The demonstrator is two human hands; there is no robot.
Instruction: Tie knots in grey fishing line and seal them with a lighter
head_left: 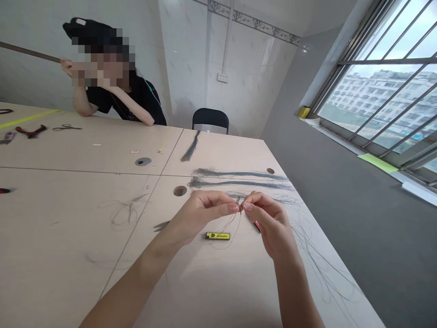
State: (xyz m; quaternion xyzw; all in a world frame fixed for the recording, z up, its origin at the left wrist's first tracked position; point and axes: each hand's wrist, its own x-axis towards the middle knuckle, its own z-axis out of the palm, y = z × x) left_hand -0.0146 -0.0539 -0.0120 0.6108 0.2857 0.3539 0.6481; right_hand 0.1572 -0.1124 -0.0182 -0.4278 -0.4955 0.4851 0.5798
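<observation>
Thin dark cords [238, 200] meet between my two hands, their loose ends trailing down toward the table. My left hand [210, 207] is closed, thumb and forefinger pinching the cords. Close beside it, the thumb and fingers of my right hand [264, 212] also pinch them; a small reddish-brown bit shows at the fingertips. Below the hands lies a yellow lighter [217, 236] with dark lettering. A red and black object [257, 226] is partly hidden behind my right hand. Scissor blades [161, 226] poke out from behind my left wrist.
Bundles of dark cord [239, 184] lie across the table [218, 282] beyond my hands, with another bundle [191, 148] farther back. Loose strands [128, 212] lie at left. Scissors [67, 128] and red pliers [31, 132] are far left. A person [143, 98] sits opposite; a chair [210, 118] stands behind the table.
</observation>
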